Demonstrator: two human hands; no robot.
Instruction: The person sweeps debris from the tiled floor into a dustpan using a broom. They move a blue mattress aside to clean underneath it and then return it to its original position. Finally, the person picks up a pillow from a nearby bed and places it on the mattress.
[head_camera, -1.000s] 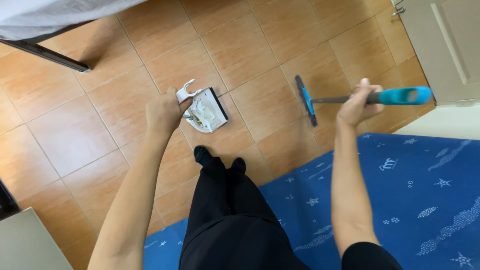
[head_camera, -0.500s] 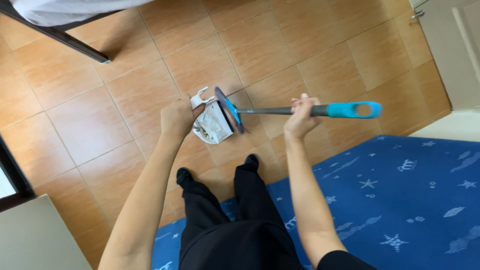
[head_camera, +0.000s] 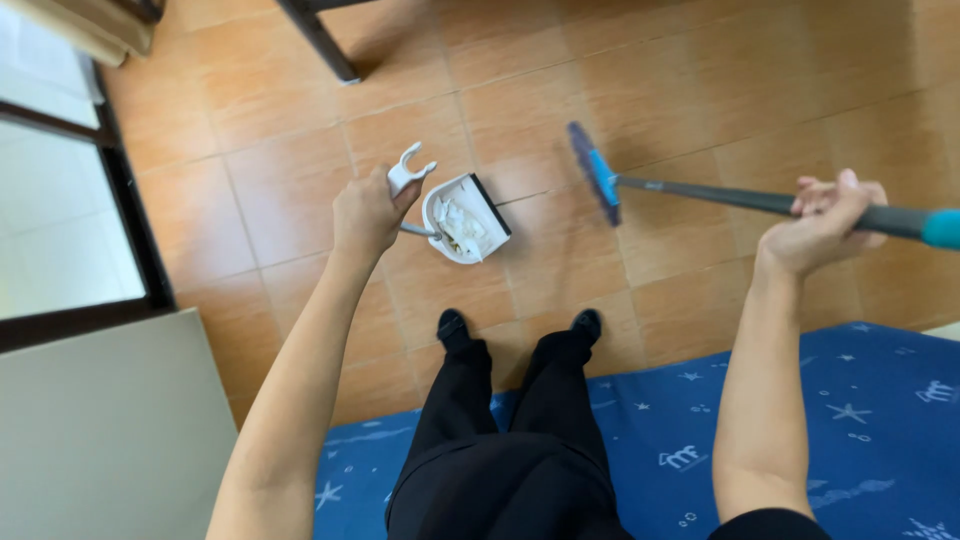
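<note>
Gripping firmly, our left hand (head_camera: 365, 212) is closed around the white handle of the dustpan (head_camera: 462, 217), while our right hand (head_camera: 822, 228) is wrapped around the dark shaft of the broom (head_camera: 700, 195), just short of its teal grip at the frame's right edge. Half a second ago the broom's head was pressed against the mouth of the dustpan and our hands were close together; now the broom has swung away to the right, its blue-and-purple head (head_camera: 596, 172) hanging well apart from the pan, and our right arm has spread outward with it. The dustpan has stayed in our left hand, held above the tiled floor (head_camera: 250, 210) ahead of our black-socked feet (head_camera: 452, 325). It is white with a dark strip along its front lip and a forked clip at the top of its handle, and we see pale crumpled scraps lying inside it. We stand in black trousers at the edge of a blue mat (head_camera: 880, 420) printed with stars. A dark furniture leg (head_camera: 318, 40) stands on the tiles beyond, and a dark-framed glass door (head_camera: 60, 230) runs along the left.
</note>
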